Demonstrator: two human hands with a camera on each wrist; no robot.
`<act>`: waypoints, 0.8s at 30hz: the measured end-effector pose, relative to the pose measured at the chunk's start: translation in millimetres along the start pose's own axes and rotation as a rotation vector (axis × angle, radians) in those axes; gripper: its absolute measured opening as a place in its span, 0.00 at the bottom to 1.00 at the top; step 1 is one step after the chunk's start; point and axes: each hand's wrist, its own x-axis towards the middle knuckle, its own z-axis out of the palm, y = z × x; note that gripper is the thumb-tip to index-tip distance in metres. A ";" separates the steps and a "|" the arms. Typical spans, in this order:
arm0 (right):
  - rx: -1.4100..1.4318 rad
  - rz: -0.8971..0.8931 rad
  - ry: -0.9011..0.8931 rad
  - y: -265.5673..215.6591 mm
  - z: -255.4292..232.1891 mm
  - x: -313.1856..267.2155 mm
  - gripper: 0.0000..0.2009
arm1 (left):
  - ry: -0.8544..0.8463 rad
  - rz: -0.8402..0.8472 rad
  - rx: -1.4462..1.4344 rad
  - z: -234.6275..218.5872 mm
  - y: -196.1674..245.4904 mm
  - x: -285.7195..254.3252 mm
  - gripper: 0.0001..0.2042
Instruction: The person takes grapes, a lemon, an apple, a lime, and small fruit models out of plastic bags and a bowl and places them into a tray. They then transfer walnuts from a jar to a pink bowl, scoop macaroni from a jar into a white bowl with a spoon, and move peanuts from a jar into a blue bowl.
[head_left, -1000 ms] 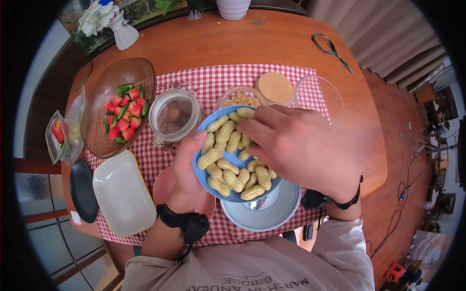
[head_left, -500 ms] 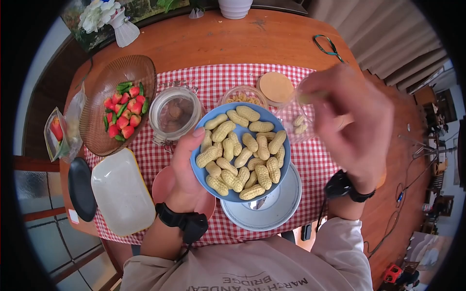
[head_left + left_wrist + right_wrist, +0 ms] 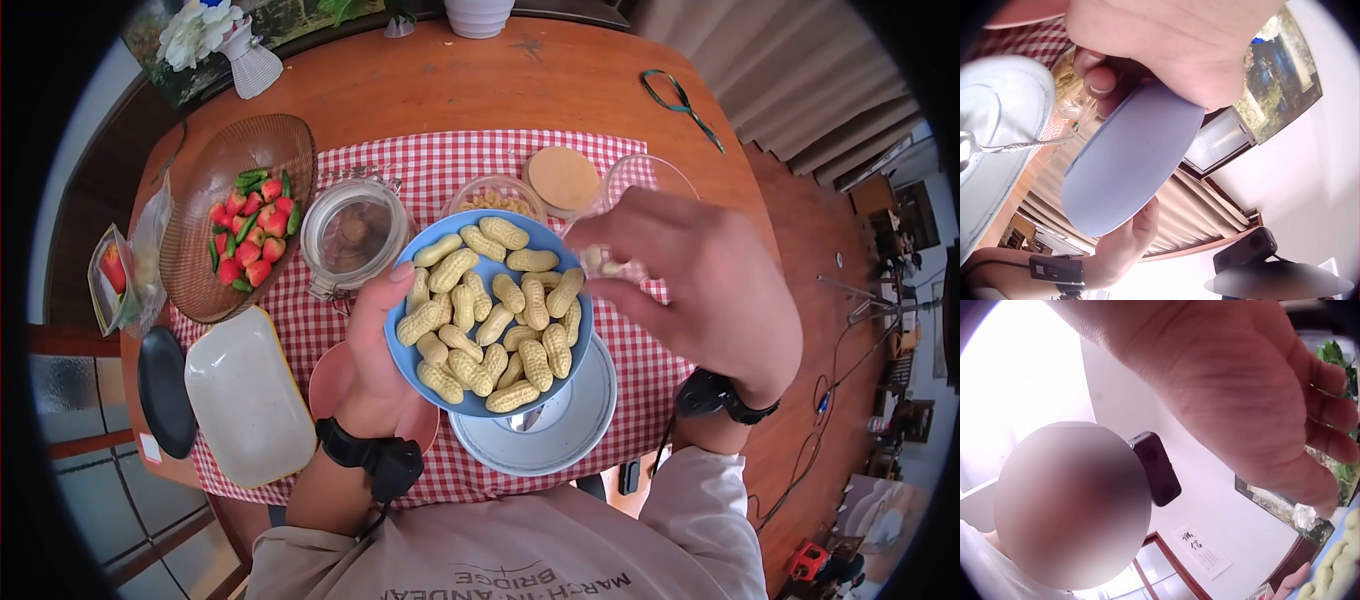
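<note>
My left hand (image 3: pixel 380 345) grips the left rim of a blue bowl (image 3: pixel 412 376), thumb over the edge and fingers beneath, in the head view. Unshelled peanuts (image 3: pixel 493 325) fill much of the bowl. In the left wrist view the smooth underside of the blue bowl (image 3: pixel 1135 156) shows. My right hand (image 3: pixel 700 275) hovers at the bowl's right side with nothing between thumb and fingers; its palm and loosely bent fingers show in the right wrist view. Partly behind it stands a clear round container (image 3: pixel 652 172) with a few peanuts (image 3: pixel 603 263) inside.
A white plate (image 3: pixel 580 430) with a spoon lies under the bowl, beside a pink bowl (image 3: pixel 335 375). Around stand a lidded glass jar (image 3: pixel 352 245), a small pasta container (image 3: pixel 493 195), a wooden lid (image 3: pixel 562 180), a brown basket (image 3: pixel 190 255) and a white tray (image 3: pixel 245 395).
My right hand went from the blue bowl to the clear container with a peanut, then came back toward the bowl empty. Peanuts now lie in the container. The left hand keeps its hold.
</note>
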 end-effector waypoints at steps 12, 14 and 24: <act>0.050 0.069 -0.017 -1.7 -9.1 -0.1 0.09 | 0.081 -0.018 0.012 -10.0 1.7 -0.3 0.34; 0.051 0.124 0.046 3.9 -18.2 -7.2 0.09 | 0.041 -0.027 0.005 -11.5 2.0 0.6 0.33; -0.197 0.441 0.281 22.6 -26.1 -10.0 0.10 | -0.041 0.001 -0.082 4.3 0.5 2.0 0.35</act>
